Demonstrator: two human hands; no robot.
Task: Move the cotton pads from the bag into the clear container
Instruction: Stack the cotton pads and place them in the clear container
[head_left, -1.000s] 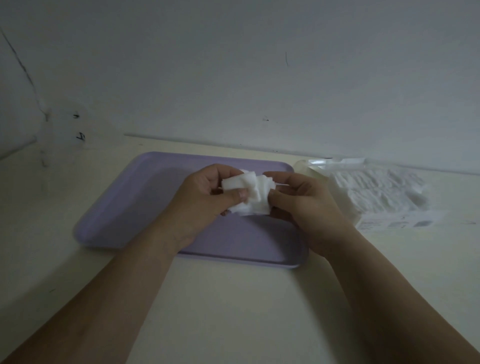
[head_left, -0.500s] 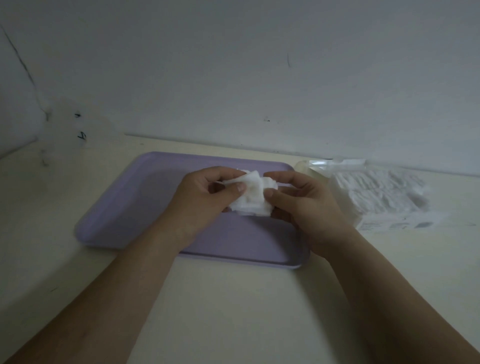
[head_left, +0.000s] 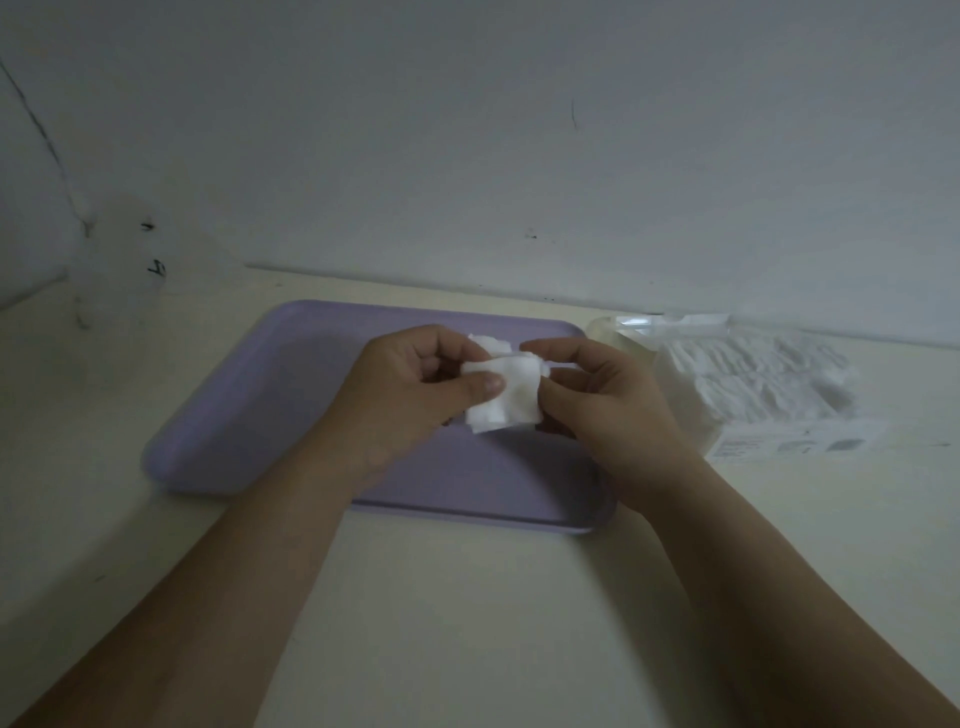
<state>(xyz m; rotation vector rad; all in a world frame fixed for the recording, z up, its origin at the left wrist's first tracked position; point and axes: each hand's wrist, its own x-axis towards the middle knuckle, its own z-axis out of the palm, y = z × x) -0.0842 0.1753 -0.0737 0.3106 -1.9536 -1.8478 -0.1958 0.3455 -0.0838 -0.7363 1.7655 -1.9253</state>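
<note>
A tray (head_left: 249, 415) lies on the table (head_left: 467, 623), its far edge near the wall (head_left: 467, 130) behind. The bag (head_left: 753, 384) lies on the table just to the right of the tray, beside its far right corner and close to the wall. Above the right half of the tray, the left hand (head_left: 410, 400) is on the left and the right hand (head_left: 608, 410) on the right. The cotton pads (head_left: 506, 395) are pinched between them. Both forearms reach in from the near side, across the table.
</note>
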